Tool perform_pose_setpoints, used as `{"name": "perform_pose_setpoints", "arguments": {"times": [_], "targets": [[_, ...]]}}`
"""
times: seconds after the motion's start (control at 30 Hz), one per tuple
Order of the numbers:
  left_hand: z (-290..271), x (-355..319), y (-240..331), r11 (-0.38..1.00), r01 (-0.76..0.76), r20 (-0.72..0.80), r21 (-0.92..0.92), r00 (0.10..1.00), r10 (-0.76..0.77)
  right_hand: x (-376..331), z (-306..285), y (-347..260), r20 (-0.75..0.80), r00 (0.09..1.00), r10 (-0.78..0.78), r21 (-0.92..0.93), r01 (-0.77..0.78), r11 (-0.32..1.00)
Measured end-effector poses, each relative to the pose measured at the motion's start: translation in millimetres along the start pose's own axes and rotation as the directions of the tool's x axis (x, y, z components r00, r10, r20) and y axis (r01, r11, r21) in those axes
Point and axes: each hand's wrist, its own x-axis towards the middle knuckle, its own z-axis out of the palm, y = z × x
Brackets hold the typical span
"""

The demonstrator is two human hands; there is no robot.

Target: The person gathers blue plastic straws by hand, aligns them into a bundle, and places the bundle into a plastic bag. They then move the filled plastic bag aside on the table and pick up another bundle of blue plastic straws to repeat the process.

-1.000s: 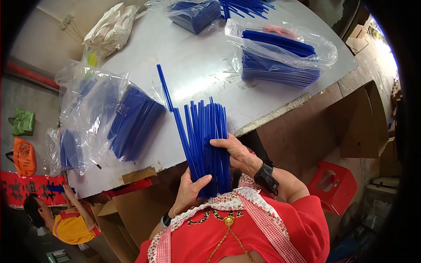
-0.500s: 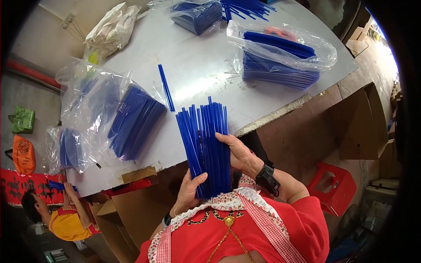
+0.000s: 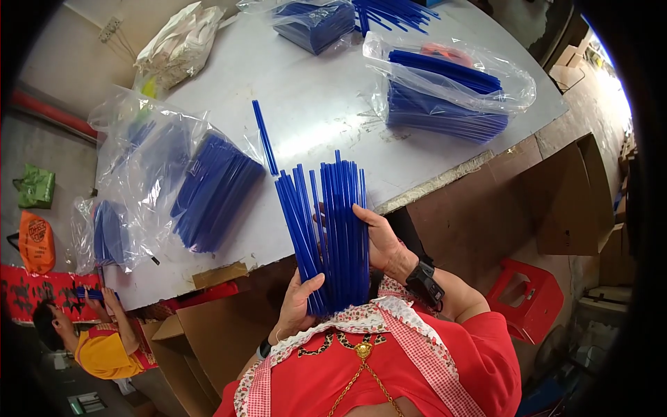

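Note:
A fanned bundle of long blue plastic tubes [image 3: 345,236] stands between my hands, in front of my apron. My left hand [image 3: 300,300] grips its lower left part, thumb across the front. Around the right side, higher up, my right hand [image 3: 381,240] is closed, with its thumb in front and fingertips showing through a gap between the tubes. The tubes' lower ends meet the apron's lace edge. Beyond the bundle, a few loose blue tubes [image 3: 265,137] lie on the white table [image 3: 306,90]. To their left is a clear bag of blue tubes [image 3: 217,194].
Another bag of blue tubes [image 3: 445,101] lies at the far right, near an orange-red object. More loose tubes [image 3: 396,14] are at the back. A red stool [image 3: 524,299] and cardboard box [image 3: 566,198] stand on the right. At lower left, a co-worker [image 3: 104,347] holds blue tubes.
The bundle has split wider, with a gap opening between its left and right portions. My right hand has shifted slightly right, its fingertips now showing in the gap.

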Motion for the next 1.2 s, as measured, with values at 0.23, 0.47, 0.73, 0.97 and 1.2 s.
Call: {"name": "perform_pose_setpoints", "arguments": {"times": [0.23, 0.47, 0.73, 0.97, 1.2], "targets": [[17.8, 1.9, -0.6, 0.984, -0.058, -0.046, 0.17, 0.997, 0.067, -1.9, 16.8, 6.6, -0.125, 0.992, -0.032, -0.299, -0.007, 0.954], [17.4, 14.7, 2.7, 0.977, 0.079, -0.063, 0.197, 0.996, -0.068, 2.6, 28.6, 8.7, -0.079, 0.995, -0.065, -0.397, 0.029, 0.917], [-0.6, 13.3, 1.4, 0.993, 0.097, 0.035, 0.072, 0.994, -0.099, 0.2, 11.6, 4.4, -0.032, 0.999, -0.035, -0.212, 0.027, 0.977], [-3.8, 14.5, 4.8, 0.996, 0.064, 0.064, 0.06, 0.996, -0.067, 2.2, 13.9, 1.2, -0.022, 0.999, -0.029, -0.1, 0.026, 0.995], [23.2, 20.9, 13.0, 0.975, 0.035, 0.009, 0.221, 0.999, -0.038, 20.0, 25.2, 10.0, -0.011, 0.878, -0.479, -0.552, 0.394, 0.735]]}}
